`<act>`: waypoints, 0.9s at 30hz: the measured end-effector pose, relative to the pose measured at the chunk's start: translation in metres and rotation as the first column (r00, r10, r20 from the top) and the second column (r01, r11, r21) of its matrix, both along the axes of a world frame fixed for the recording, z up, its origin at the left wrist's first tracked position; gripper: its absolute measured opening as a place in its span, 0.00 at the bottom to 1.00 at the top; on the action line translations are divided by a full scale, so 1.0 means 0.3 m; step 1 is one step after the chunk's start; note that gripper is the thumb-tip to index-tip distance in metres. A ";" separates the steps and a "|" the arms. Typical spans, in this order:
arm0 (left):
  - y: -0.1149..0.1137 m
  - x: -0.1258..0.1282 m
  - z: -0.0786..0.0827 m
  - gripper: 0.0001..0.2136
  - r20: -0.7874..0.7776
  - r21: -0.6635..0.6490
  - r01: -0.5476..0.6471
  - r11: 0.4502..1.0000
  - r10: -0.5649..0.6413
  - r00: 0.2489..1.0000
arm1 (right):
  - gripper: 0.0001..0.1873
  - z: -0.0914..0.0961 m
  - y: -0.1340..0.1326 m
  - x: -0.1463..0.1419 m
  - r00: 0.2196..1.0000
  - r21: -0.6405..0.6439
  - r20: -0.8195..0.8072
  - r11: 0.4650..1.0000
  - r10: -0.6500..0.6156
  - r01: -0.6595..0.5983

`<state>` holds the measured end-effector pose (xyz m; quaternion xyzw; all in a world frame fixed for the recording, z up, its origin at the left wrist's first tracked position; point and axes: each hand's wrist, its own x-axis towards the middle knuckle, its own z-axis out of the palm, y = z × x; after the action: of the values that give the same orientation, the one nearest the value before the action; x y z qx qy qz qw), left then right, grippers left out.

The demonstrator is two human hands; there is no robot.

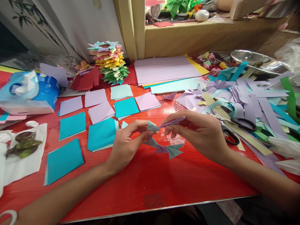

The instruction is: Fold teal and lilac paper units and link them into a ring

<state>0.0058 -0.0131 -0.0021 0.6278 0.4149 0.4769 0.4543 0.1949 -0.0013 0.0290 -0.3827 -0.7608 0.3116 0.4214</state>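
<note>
My left hand (131, 142) pinches one end of a chain of folded paper pieces (161, 148) in pale green and lilac, which hangs down in a curve over the table. A pale green folded piece (152, 126) shows between its thumb and forefinger. In my right hand (194, 129) a narrow folded lilac paper piece (174, 121) is held between thumb and fingers. Its left tip meets the pale green piece; whether it is inserted there I cannot tell.
Stacks of teal (102, 132) and lilac paper squares (95, 97) lie left. A ring-shaped folded-paper tower (112, 64) stands behind. Right are black-handled scissors (243, 124), a heap of paper strips (253, 97) and a metal bowl (260, 59). A tissue pack (47, 90) sits far left.
</note>
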 end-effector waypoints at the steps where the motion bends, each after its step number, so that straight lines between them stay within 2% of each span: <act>1: 0.000 0.000 0.000 0.04 -0.004 0.006 0.007 1.000 -0.007 1.000 | 0.03 0.000 -0.002 -0.001 1.000 0.013 0.004 1.000 -0.004 0.004; 14: -0.002 0.000 0.003 0.03 -0.037 0.020 0.006 1.000 -0.005 0.999 | 0.06 -0.010 0.004 0.003 0.998 0.210 0.058 0.977 0.023 -0.035; 23: -0.002 -0.003 0.000 0.03 -0.088 0.052 -0.016 0.998 0.020 0.996 | 0.06 -0.006 0.005 0.006 0.996 0.226 0.088 0.974 0.009 -0.029; 27: -0.002 -0.003 -0.001 0.04 -0.124 0.106 -0.037 0.994 0.050 0.991 | 0.07 0.002 0.005 0.010 0.991 0.225 0.131 0.973 0.024 -0.053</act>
<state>0.0050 -0.0138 -0.0025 0.6703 0.4311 0.4666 0.3834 0.1980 0.0004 0.0296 -0.3361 -0.8243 0.2052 0.4067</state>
